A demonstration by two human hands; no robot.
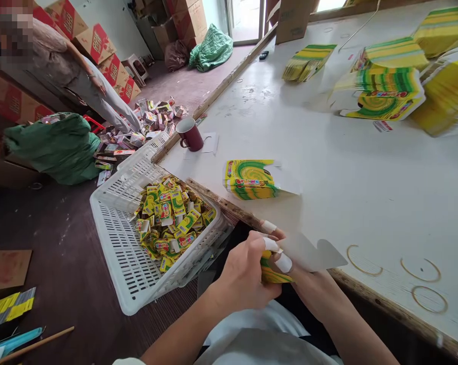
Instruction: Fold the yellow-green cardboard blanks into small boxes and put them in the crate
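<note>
My left hand (244, 271) and my right hand (308, 279) are together at the table's near edge. Between them is a small yellow and green carton (275, 275), with the fingers of both hands closed around it and partly hiding it. White tape wraps several fingertips. A pale, flat piece (305, 249) extends to the right from behind the fingers; I cannot tell whether it belongs to the carton. On the table beyond my hands lies a stack of flat carton blanks (251, 178), printed in yellow and green.
To the left, a white plastic basket (116, 253) holds many small yellow cartons (175, 213). A maroon mug (190, 135) stands near the table's edge. Rubber bands (429, 299) lie at right, more blank stacks (388, 91) farther back. A person (72, 66) stands among boxes and sacks.
</note>
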